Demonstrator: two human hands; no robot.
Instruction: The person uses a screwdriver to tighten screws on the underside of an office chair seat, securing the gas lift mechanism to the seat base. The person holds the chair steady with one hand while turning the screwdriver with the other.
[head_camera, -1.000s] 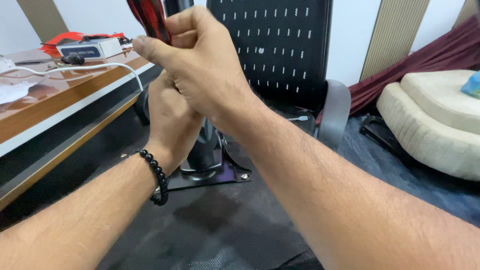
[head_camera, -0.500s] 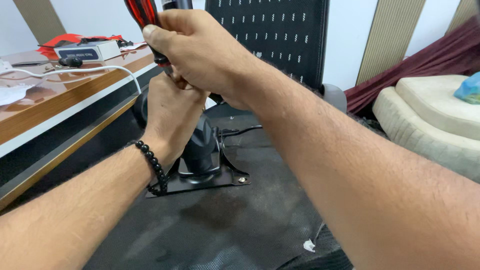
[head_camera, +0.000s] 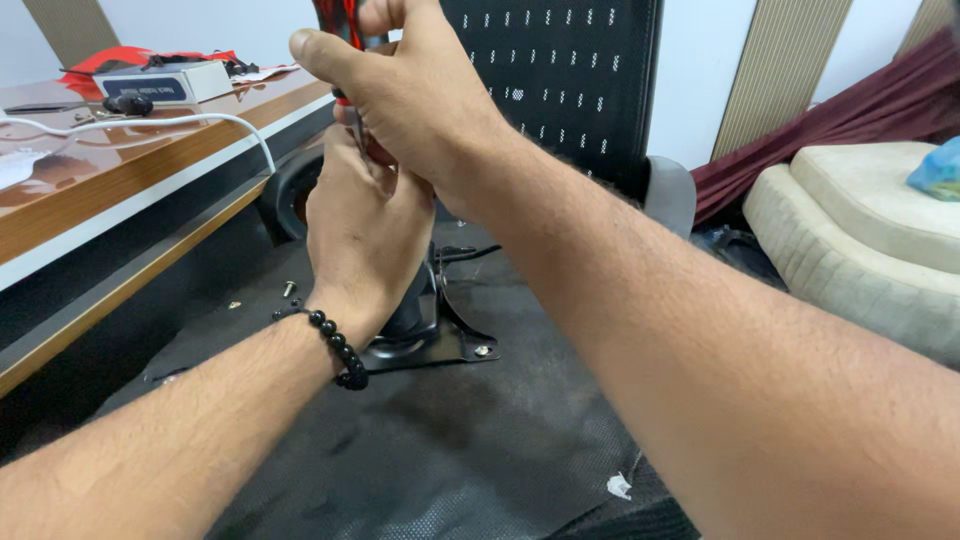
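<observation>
My right hand (head_camera: 420, 110) is closed around the red and black handle of a screwdriver (head_camera: 335, 15), whose metal shaft (head_camera: 355, 125) points down between my hands. My left hand (head_camera: 365, 235), with a black bead bracelet on the wrist, grips the black upright part of a chair mechanism. Most of that mechanism is hidden behind the hand. Below it lies the black metal mounting plate (head_camera: 455, 345) with a screw in its corner, resting on the dark mesh seat underside (head_camera: 420, 450).
A black perforated chair back (head_camera: 570, 80) stands behind my hands. A wooden desk (head_camera: 110, 190) with a white cable, a box and red cloth runs along the left. Loose screws (head_camera: 289, 288) lie on the mesh. A cream cushion (head_camera: 860, 240) sits at right.
Both hands have stayed clasped on the screwdriver and the mechanism. The view has shifted, so the mounting plate now shows lower and more to the right.
</observation>
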